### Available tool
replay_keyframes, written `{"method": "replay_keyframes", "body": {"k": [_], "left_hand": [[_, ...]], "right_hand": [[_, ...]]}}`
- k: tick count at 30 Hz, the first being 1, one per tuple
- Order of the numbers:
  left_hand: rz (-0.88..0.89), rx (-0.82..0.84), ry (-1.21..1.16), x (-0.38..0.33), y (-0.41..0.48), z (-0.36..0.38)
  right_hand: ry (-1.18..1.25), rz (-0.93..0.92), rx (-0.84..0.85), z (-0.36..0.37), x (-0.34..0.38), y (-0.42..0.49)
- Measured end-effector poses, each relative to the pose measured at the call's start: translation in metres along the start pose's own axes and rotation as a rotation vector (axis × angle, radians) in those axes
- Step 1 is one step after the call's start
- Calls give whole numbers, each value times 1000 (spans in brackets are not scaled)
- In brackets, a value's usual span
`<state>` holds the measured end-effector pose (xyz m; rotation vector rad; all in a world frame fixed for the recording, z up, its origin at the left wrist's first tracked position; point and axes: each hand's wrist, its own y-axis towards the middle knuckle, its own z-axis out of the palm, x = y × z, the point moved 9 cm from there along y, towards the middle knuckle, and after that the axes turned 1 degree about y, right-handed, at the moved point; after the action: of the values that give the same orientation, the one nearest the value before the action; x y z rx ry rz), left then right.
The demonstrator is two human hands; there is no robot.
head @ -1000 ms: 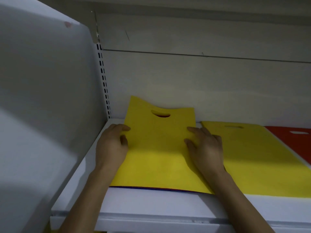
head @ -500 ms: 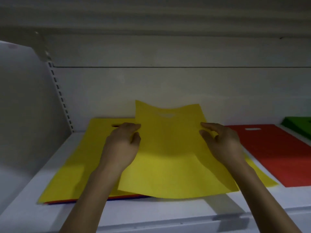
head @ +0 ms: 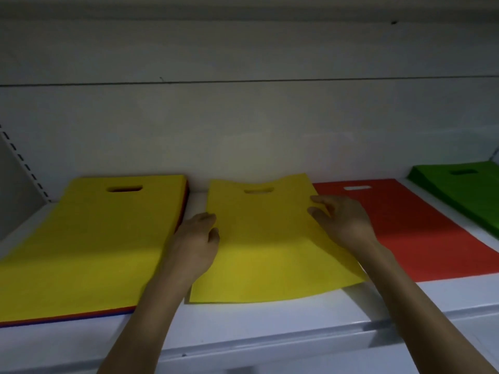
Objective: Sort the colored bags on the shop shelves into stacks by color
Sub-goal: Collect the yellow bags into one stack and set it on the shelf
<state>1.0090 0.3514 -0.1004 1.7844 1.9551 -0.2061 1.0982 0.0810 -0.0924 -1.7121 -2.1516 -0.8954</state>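
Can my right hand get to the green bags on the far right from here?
Probably yes: only the flat red bag lies between the right hand and the green bags, nothing upright. But its fingers pinch the yellow bag, so it must let go first.

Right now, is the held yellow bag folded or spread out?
Spread out: the yellow bag shows its whole face and handle hole; left hand and right hand pinch its sides.

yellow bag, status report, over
Left hand, right hand each grip a side edge of the yellow bag. Bag between yellow-topped pile and red stack, its right edge over the red. Nothing blocking.
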Motion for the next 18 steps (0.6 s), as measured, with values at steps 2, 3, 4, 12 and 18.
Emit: {"method": "replay_keyframes", "body": {"k": [2, 3, 4, 12, 18], "left_hand": [[-36, -13, -16, 5, -3, 6], [-53, -24, -21, 9, -4, 9], [-74, -32, -30, 13, -6, 11], [-136, -57, -35, 19, -9, 16], [-141, 2, -76, 17, -9, 23]], "right_hand": [[3, 30, 36, 9, -13, -1], [-4, 39, 44, 12, -18, -3], [-19, 42, 45, 15, -22, -5], [-188, -69, -18, 21, -20, -18], [-234, -37, 16, 25, -24, -16]]}}
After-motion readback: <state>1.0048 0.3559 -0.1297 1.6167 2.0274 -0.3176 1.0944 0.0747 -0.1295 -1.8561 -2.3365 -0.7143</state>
